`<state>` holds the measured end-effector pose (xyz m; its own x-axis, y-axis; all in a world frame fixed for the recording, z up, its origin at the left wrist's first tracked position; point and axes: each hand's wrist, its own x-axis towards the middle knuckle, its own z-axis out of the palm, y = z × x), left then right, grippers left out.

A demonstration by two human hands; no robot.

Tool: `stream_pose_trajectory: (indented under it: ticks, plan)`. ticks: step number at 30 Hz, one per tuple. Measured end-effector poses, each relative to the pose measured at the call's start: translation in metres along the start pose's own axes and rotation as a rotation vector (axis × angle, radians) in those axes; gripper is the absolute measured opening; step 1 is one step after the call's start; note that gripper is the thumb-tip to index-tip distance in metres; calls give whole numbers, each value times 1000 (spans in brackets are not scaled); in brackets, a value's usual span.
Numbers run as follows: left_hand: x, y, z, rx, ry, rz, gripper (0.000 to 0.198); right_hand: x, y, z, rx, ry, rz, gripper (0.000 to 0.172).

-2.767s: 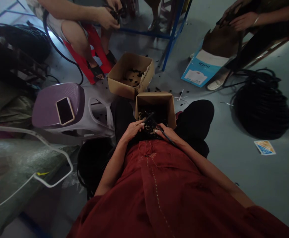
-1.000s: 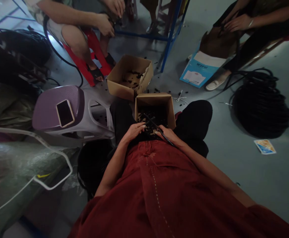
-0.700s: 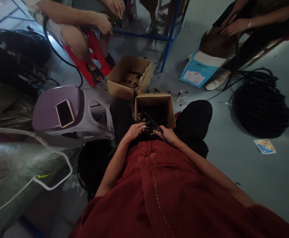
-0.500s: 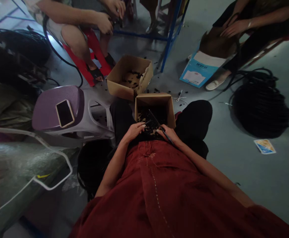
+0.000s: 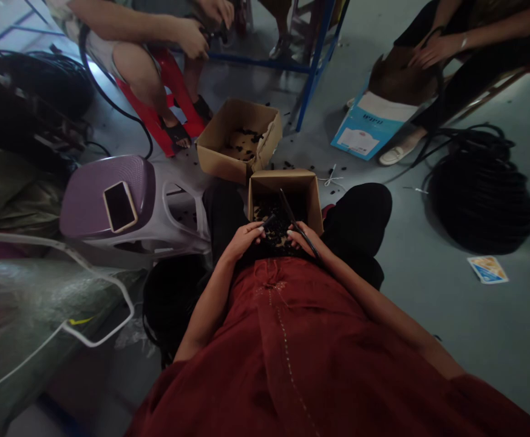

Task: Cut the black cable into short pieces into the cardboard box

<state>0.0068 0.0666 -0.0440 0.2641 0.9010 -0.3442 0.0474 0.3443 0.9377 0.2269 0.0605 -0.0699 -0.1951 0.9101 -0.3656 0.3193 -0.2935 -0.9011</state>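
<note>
Over an open cardboard box [image 5: 312,203] between my knees, my left hand [image 5: 245,239] is closed on a short black piece [image 5: 269,221], its end sticking out past the fingertips. My right hand [image 5: 308,235] grips a long, thin black stick-like tool [image 5: 286,203]. One end points forward over the box and the other lies back along the wrist; its exact kind does not show. The two hands are apart, a small gap between them. Many small black pieces [image 5: 279,235] lie in the box below.
A second cardboard box [image 5: 221,161] stands just ahead. To the left, a phone [image 5: 120,207] lies on a purple stool [image 5: 82,200]. At right are a coil of black tubing [image 5: 481,194] and a blue box [image 5: 356,136]. Two people sit working ahead.
The tool in my right hand has swung to point more straight ahead. The black piece in my left hand has tilted slightly and moved a little.
</note>
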Motion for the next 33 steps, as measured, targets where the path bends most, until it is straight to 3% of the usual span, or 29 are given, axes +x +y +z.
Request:
stream_pose_trajectory:
  ticks: [4,10,33]
  plan:
    - [1,-3,-4,-193,66,22,35,-3,5,-2,-212,-38,-10,34]
    - [2,-6,-4,-245,75,38,39,-13,0,-2,-410,-99,-68,43]
    - [6,-8,1,-45,64,17,40,-18,-9,-1,-482,-201,-47,51]
